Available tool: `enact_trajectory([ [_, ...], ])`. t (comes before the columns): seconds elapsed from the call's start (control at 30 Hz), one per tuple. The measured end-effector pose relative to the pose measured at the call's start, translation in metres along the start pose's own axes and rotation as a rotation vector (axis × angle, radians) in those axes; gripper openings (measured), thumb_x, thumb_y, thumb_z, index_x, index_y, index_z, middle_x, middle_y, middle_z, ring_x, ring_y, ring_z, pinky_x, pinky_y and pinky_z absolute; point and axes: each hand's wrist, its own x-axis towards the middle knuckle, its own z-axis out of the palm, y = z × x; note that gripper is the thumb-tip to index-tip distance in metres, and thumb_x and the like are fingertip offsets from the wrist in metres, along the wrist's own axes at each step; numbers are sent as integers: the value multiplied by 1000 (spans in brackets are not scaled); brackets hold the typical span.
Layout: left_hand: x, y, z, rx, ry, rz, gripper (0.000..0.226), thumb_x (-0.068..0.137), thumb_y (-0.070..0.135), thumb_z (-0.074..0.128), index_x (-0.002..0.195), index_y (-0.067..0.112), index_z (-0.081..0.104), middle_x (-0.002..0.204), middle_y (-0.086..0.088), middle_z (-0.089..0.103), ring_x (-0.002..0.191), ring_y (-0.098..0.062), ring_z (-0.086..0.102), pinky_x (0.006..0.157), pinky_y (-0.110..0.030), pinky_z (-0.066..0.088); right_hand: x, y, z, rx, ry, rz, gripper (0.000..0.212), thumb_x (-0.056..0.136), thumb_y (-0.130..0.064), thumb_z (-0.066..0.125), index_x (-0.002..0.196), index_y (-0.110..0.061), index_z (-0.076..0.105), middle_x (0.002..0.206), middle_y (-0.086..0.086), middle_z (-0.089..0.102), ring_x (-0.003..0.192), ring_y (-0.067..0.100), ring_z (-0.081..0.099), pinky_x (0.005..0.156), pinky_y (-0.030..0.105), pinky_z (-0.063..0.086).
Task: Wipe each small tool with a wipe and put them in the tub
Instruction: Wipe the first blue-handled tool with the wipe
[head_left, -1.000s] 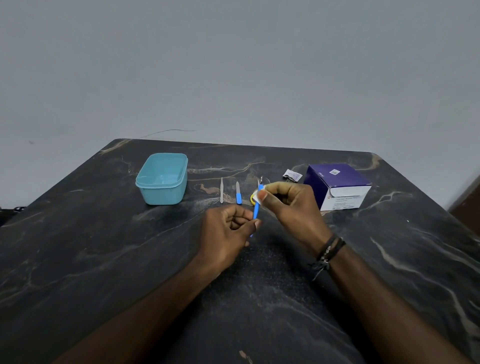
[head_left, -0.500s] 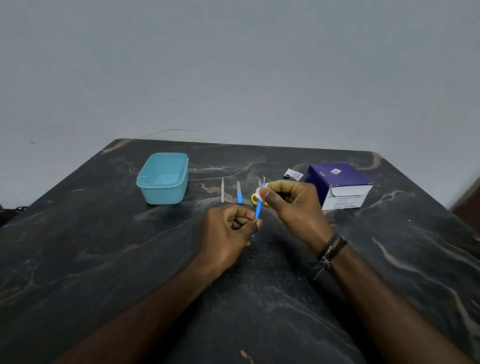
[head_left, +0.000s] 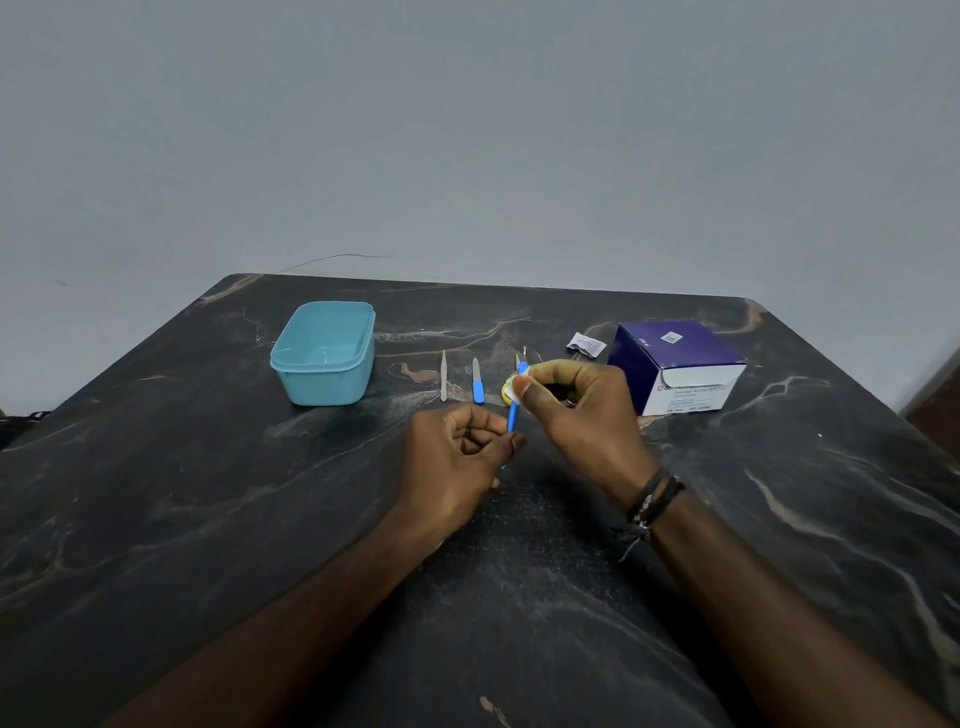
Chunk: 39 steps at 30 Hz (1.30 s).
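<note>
fingers of my right hand (head_left: 576, 402) pinch the wipe (head_left: 514, 391) round the blue tool (head_left: 514, 415); left hand (head_left: 457, 462) grips its lower end. wipe has slid upward: wiping continues, tub (head_left: 324, 356) empty.

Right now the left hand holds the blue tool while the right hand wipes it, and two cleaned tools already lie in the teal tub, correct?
Not quite. The head view shows the teal tub with no tools inside. The left hand does hold the blue tool, and the right hand pinches the wipe around it. Other tools, such as the blue-handled one, lie on the table.
</note>
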Motion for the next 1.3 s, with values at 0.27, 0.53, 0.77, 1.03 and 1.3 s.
enact_trajectory([
  [0.27,-1,-2,-3,44,19,34,11,76,6,79,79,7,69,63,-9,67,52,-20,62,51,-36,57,-4,-2,6,-54,-19,4,8,89,-13,69,83,-14,74,73,-2,72,63,0,64,59,13,50],
  [0.53,-2,1,-2,28,32,22,14,76,5,79,77,13,68,61,-3,64,51,-13,61,48,-26,55,-3,-1,5,-35,48,8,9,87,-15,70,82,-11,76,76,4,75,68,8,67,64,18,53],
  [0.77,-2,-1,-2,4,6,6,11,80,2,75,78,11,68,63,-6,64,56,-15,61,50,-25,54,-1,2,3,53,-30,56,7,87,-14,71,83,-14,76,80,2,75,73,6,67,69,21,54],
  [1.03,-1,-1,-1,-2,4,-3,14,82,4,73,82,17,68,74,-14,69,63,-22,67,52,-25,55,2,1,-1,115,-11,34,8,88,-12,70,86,-6,76,85,13,75,82,28,71,79,37,57],
  [1.3,-1,-2,-3,-3,-3,-5,10,83,3,71,84,12,69,67,-8,69,58,-15,66,52,-26,55,1,4,-2,69,-156,32,3,86,-13,71,86,-13,75,81,-1,74,76,5,67,72,22,55],
])
